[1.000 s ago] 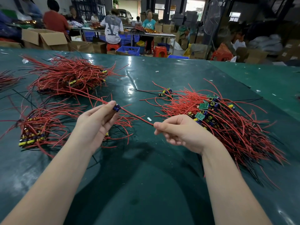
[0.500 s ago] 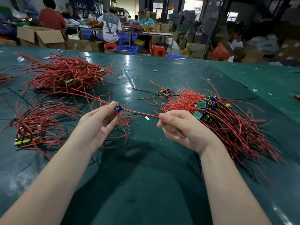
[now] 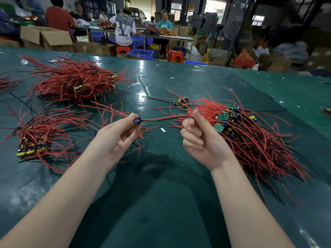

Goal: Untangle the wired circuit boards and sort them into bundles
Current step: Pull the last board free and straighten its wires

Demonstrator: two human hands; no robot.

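Note:
My left hand (image 3: 116, 136) pinches a small circuit board with a blue capacitor (image 3: 137, 120) between thumb and fingertips. Its red and black wires (image 3: 164, 117) stretch to the right into my right hand (image 3: 200, 138), whose curled fingers grip them. Just right of that hand lies a tangled heap of red-wired green boards (image 3: 250, 133). A sorted bundle (image 3: 41, 136) with yellow and blue parts lies at the left. A larger red-wire pile (image 3: 73, 81) sits behind it.
A lone board with wires (image 3: 181, 101) lies on the green table (image 3: 161, 203) beyond my hands. Small white scraps (image 3: 163, 129) dot the surface. More red wires (image 3: 5, 83) show at the left edge. People work at far tables among cardboard boxes (image 3: 46, 37).
My right hand has slid right along the wires toward the tangled heap and risen a little. My left hand has held the board nearly still.

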